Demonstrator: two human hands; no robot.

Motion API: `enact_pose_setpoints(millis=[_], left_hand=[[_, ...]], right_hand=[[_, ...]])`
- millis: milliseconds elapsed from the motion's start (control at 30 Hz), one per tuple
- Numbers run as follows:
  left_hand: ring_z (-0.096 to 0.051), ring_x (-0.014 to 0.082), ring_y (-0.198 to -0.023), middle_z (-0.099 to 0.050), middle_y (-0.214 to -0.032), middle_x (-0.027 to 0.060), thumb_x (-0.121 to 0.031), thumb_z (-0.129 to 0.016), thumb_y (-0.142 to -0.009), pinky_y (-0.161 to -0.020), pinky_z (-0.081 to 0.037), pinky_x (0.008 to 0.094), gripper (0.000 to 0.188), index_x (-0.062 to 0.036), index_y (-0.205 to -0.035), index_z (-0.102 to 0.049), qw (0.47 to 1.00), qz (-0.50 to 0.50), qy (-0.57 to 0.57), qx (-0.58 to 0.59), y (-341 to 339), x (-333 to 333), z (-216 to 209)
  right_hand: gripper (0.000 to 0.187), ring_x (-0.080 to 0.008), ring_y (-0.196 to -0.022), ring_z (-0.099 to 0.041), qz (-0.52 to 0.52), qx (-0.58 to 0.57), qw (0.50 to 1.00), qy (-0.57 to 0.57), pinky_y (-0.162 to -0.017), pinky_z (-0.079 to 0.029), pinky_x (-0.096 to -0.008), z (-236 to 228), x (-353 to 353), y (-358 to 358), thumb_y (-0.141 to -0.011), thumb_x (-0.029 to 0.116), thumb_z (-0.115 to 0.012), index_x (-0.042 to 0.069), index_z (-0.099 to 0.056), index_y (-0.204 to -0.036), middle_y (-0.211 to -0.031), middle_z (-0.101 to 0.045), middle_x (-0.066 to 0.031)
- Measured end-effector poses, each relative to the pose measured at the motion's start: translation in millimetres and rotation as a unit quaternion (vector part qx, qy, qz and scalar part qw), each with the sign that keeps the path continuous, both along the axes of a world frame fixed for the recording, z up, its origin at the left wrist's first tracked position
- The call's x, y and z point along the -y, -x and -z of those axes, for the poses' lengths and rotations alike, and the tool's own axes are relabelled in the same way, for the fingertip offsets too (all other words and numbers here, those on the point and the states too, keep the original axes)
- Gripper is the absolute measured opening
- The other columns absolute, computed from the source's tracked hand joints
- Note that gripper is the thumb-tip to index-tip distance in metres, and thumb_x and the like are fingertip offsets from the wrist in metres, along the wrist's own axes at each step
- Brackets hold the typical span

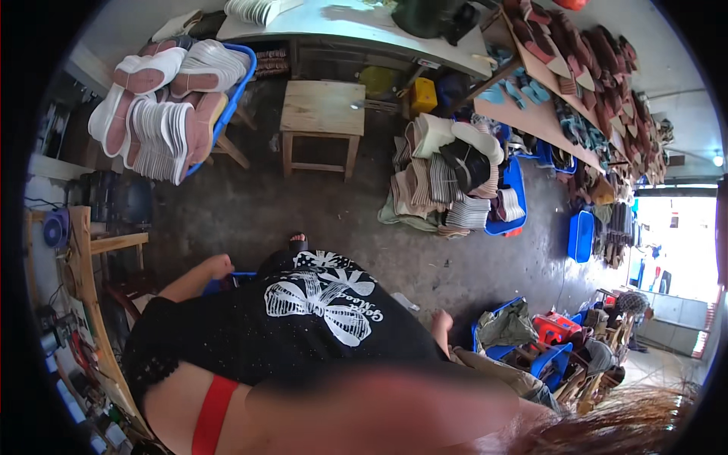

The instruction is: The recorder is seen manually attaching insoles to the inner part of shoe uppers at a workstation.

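My left hand (220, 265) hangs out to the left of my body, its fingers curled closed, and nothing shows in it. Just beside it, a blue plastic edge (244, 274) peeks out past my black printed shirt (326, 296). On the other side, my right hand (441, 321) hangs low by my hip; its fingers are too small and partly turned away to read. The nearest thing to it is a blue crate (476, 334) with olive-green cloth (506, 326) over it. One foot in a dark sandal (298, 242) shows on the floor ahead.
A wooden stool (323, 110) stands ahead, below a white-topped workbench (345, 29). Stacked soles fill a blue basket (244, 80) at left. More soles (447, 178) pile up at right, near shoe racks (546, 114). A wooden frame (89, 288) stands close on my left.
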State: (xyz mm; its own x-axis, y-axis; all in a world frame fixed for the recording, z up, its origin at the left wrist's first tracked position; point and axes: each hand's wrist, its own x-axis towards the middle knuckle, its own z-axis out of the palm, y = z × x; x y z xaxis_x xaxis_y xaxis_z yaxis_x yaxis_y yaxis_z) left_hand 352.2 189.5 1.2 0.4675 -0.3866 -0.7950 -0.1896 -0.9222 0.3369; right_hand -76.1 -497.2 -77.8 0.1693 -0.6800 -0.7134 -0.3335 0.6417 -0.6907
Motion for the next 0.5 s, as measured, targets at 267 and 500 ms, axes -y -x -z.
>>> enact_pose_setpoints(millis=[267,500], left_hand=[[-0.058,0.0368,-0.090,-0.060,-0.094,0.0183,-0.029,-0.061,-0.076,-0.076,-0.047,0.0436,0.027,-0.0051,-0.087,-0.060,0.994,-0.006,0.104,0.022,-71.0,105.8,19.6],[-0.054,0.0352,-0.101,-0.054,-0.110,0.0182,-0.045,-0.057,-0.080,-0.081,-0.046,0.0452,0.048,-0.0025,-0.102,-0.057,0.891,-0.435,0.111,0.063,-257.2,245.1,124.5]], right_hand=[[0.033,-0.0274,-0.092,-0.061,-0.519,-0.146,0.778,0.321,-0.080,-0.048,-0.0359,-85.5,-103.2,-351.5,-0.074,0.024,-0.066,0.003,-0.063,-0.099,-0.097,-0.064,-0.0192],[0.034,-0.0166,-0.075,-0.059,-0.570,-0.160,0.787,0.173,-0.070,-0.047,-0.0302,-112.2,-6.1,-554.5,-0.077,0.025,-0.067,-0.002,-0.062,-0.097,-0.084,-0.063,-0.0106]])
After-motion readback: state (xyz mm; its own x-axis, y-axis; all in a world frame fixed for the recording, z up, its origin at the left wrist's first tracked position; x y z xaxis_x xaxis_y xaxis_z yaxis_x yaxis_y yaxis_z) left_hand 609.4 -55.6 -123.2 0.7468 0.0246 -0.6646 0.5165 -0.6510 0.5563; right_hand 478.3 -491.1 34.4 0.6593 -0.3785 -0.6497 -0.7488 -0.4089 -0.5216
